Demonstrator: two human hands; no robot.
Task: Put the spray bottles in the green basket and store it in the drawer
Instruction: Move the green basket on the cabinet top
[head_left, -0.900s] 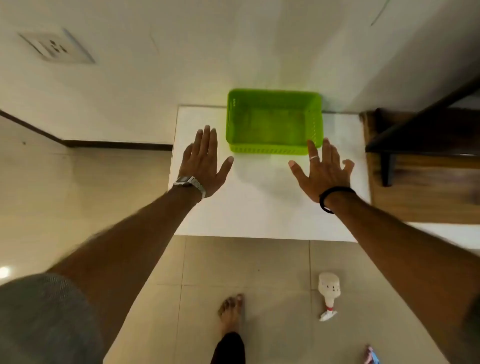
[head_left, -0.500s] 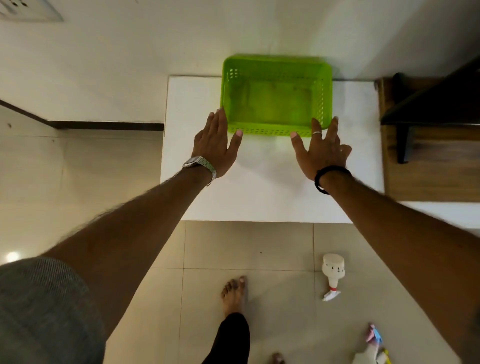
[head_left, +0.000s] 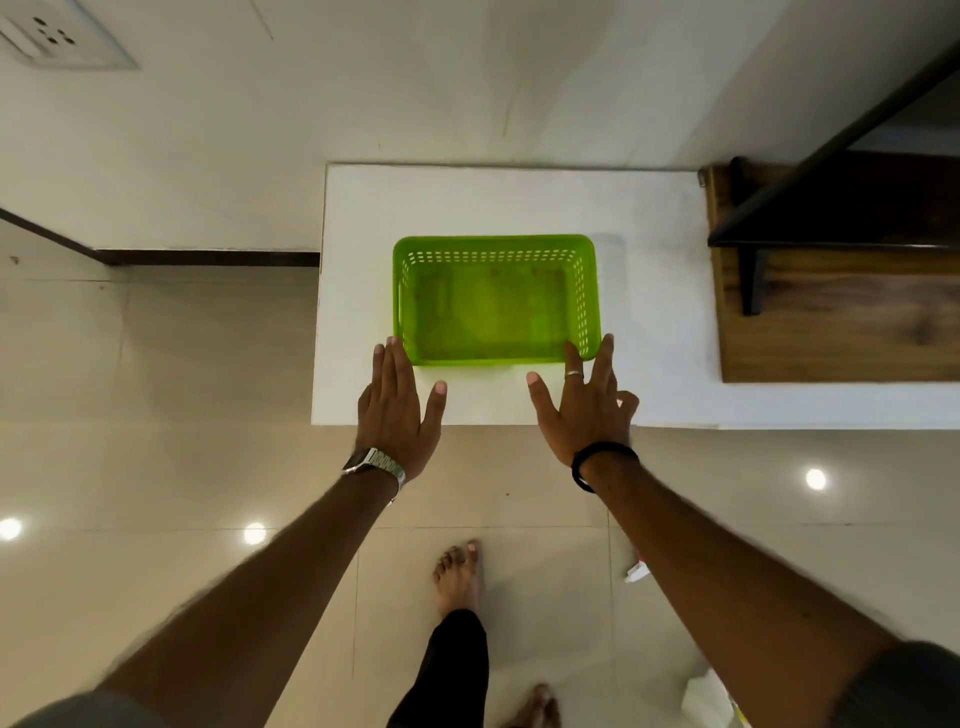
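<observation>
Sitting empty at the frame's centre on the white cabinet top (head_left: 519, 202), the green basket (head_left: 496, 299) awaits us. Our left hand (head_left: 397, 410) and right hand (head_left: 582, 410) flank its near corners, fingers spread, holding nothing. Next we judge: fetch the bottle (head_left: 704, 699) at lower right.

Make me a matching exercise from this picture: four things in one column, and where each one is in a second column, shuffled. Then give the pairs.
Things:
1. green basket
2. wristwatch
3. black band
4. ring

Places:
A. on the left wrist
B. on a finger of the right hand
C. on the white tabletop
D. on the right wrist

Pairs: 1-C, 2-A, 3-D, 4-B
</observation>
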